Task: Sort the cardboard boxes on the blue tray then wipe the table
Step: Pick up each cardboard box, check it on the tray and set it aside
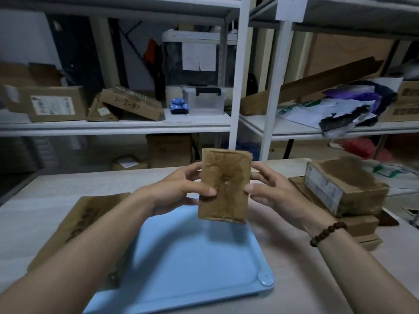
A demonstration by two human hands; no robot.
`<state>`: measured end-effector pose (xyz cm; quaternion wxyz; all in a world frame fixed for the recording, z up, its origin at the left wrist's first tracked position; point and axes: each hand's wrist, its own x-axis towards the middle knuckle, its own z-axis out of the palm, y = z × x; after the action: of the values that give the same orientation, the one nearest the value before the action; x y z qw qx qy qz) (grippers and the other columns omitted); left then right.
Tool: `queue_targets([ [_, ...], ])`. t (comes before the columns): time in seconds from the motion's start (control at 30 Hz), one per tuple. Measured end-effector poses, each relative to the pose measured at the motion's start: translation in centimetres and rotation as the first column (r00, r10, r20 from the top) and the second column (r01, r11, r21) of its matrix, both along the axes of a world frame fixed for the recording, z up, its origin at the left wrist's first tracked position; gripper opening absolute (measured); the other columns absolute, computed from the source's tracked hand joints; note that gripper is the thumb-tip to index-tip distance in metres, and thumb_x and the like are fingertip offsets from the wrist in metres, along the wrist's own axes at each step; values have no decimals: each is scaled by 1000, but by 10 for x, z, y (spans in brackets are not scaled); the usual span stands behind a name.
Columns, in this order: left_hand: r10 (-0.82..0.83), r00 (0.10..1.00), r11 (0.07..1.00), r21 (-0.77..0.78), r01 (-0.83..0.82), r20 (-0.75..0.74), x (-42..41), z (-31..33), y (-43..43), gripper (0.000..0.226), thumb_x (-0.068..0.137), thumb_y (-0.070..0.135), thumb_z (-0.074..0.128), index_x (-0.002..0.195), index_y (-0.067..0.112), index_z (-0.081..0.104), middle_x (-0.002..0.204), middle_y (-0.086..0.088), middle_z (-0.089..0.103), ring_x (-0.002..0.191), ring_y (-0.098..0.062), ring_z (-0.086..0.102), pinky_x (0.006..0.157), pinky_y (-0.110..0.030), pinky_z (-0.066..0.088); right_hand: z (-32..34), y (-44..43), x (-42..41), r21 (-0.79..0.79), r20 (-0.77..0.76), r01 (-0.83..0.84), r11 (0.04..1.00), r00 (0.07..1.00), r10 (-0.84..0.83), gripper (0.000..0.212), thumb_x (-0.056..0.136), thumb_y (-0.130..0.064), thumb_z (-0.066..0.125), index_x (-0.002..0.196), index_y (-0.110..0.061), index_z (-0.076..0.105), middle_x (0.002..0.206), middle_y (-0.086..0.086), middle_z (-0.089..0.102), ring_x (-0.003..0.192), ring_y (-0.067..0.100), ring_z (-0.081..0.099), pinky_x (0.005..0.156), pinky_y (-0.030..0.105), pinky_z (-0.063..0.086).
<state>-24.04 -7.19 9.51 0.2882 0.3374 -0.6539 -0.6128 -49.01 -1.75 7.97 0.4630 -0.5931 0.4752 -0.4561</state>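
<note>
While my left hand (pixel 179 189) and right hand (pixel 274 191) pinch the small brown cardboard box (pixel 224 186) above the light-blue plastic tray (pixel 192 257), I'd set it flat, cornered.

Behind the small box (pixel 224 186), most fingers of the left grip (pixel 179 191) and right grip (pixel 274 193) are out of sight. The blue tray (pixel 181 257) runs off the bottom edge. A forearm (pixel 95 252) covers part of the flat box (pixel 86 218), whose print is blurred. The label on the stacked box (pixel 344 184) is unreadable.
</note>
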Motion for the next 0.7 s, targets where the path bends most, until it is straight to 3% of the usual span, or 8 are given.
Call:
queue_targets([
  [0.1,10,999,1000,-14,-9,50,19,-1,4,80,66,-10,78,134,23,54,128,-3,63,121,-26,63,106,-53,46,0,0,14,-18,-106,-128,992,986,125,71,67,-14,82,133,-24,59,128,0,68,114,13,69,99,32,52],
  [0.2,66,976,974,-227,-18,205,30,-6,5,92,64,-11,84,136,28,43,131,6,59,127,-14,56,105,-40,49,-1,1,29,-29,-214,-165,986,964,155,74,72,3,77,134,-27,50,130,-9,60,113,-7,61,79,13,52],
  [0.3,157,943,878,-479,4,295,35,-12,6,93,62,3,88,133,32,35,129,19,54,127,-5,51,108,-36,45,-6,0,39,-125,-395,-137,983,915,77,88,64,-14,80,137,-40,39,134,-21,51,128,-8,45,89,13,44],
  [0.43,311,904,668,-744,13,294,40,-15,11,85,68,13,86,130,34,31,124,18,54,116,-11,54,97,-34,49,-15,-1,48,-344,-495,-93,934,864,-96,95,67,-10,85,141,-39,33,144,-16,36,136,-2,35,101,10,33],
  [0.57,368,894,548,-836,15,257,43,-17,13,89,72,23,88,135,39,28,135,19,45,117,-4,50,96,-18,43,-21,-2,52,-505,-493,-109,856,850,-182,98,70,-11,86,142,-41,28,153,-14,28,146,2,25,117,19,29],
  [0.67,391,891,514,-858,-5,229,45,-16,12,91,68,21,88,137,38,31,135,15,45,120,-7,48,98,-29,46,-23,-5,53,-471,-463,-76,879,869,-173,100,74,-8,83,146,-42,23,157,-13,23,149,7,24,117,26,34],
  [0.7,407,882,510,-860,-3,237,46,-14,12,93,66,19,87,138,38,32,131,14,45,119,-9,47,98,-33,47,-22,-5,52,-394,-455,-56,917,879,-142,104,76,-7,81,151,-41,17,161,-14,19,150,8,23,111,20,39],
])
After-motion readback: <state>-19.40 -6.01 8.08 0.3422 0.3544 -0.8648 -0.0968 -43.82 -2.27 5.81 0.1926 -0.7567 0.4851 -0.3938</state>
